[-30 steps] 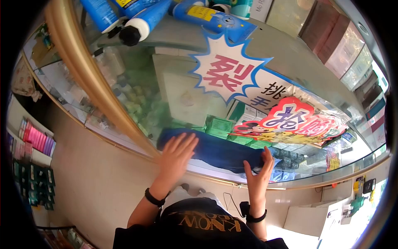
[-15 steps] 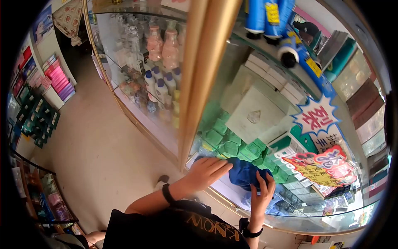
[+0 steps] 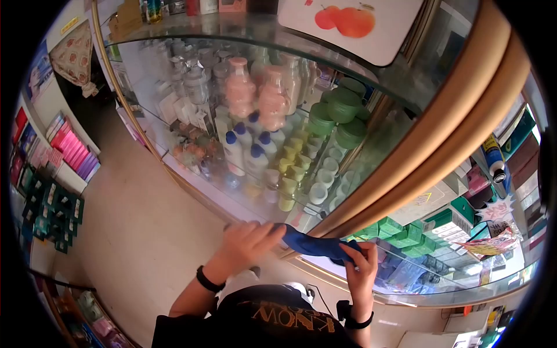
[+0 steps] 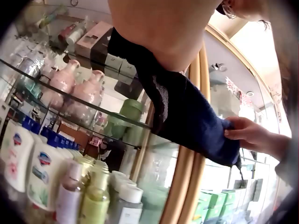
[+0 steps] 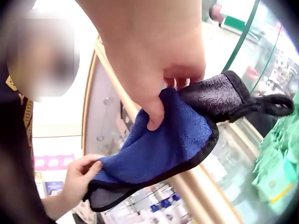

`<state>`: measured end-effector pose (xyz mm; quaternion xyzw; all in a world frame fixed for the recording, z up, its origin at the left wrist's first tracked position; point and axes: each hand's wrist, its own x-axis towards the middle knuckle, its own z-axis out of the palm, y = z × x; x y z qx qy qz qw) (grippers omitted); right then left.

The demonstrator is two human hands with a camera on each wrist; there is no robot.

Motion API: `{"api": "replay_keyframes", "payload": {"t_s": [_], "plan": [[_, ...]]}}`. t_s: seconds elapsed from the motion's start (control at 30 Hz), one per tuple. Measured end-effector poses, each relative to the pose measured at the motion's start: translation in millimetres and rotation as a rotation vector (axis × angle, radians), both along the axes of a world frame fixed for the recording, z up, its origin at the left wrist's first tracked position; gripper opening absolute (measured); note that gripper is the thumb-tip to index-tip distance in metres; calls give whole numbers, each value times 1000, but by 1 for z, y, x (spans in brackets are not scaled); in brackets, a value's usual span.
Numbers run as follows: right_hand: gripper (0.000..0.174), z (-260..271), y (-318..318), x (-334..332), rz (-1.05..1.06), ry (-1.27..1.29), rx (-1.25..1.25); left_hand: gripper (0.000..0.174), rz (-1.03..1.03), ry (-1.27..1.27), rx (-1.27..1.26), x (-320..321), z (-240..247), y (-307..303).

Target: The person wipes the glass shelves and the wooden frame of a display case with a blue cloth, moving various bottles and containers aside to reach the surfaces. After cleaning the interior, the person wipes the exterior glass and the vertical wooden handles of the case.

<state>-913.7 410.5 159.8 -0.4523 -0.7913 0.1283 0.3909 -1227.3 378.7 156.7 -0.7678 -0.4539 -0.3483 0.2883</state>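
A blue cloth (image 3: 313,244) with dark edging stretches between the two hands, above the edge of the glass counter. The left hand (image 3: 246,242) grips its left end; in the right wrist view that hand (image 5: 77,182) pinches a corner. The right hand (image 3: 363,268) holds the other end, and in the right wrist view its thumb presses on the blue side of the cloth (image 5: 154,147). There a grey underside and a black loop stick out beyond the right hand (image 5: 159,70). The left wrist view shows the cloth (image 4: 191,116) hanging in a slant, the right hand (image 4: 250,135) pinching its far end.
Glass cases with gold posts (image 3: 429,145) stand close in front. Inside are pink bottles (image 3: 240,87), white bottles with blue caps (image 3: 234,152), green jars (image 3: 343,104) and green boxes (image 3: 406,236). Shelves with pink packs (image 3: 69,146) stand at the far left.
The head view has swung left along the cases. The cloth, laid flat along the counter edge and then bunched between the hands, now stretches between them off the glass.
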Motion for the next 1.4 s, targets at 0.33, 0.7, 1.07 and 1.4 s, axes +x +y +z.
{"api": "replay_keyframes", "payload": {"t_s": [0.33, 0.7, 1.07, 1.4], "plan": [[62, 60, 29, -156, 22, -107, 223, 32, 114, -168, 23, -138, 57, 102], [53, 27, 94, -195, 114, -99, 117, 35, 148, -344, -283, -167, 3, 112], [38, 2, 102, -183, 115, -219, 40, 40, 432, -597, -257, -176, -23, 106], [33, 11, 120, -193, -229, -158, 97, 30, -411, -1219, -816, -229, 5, 119]]}}
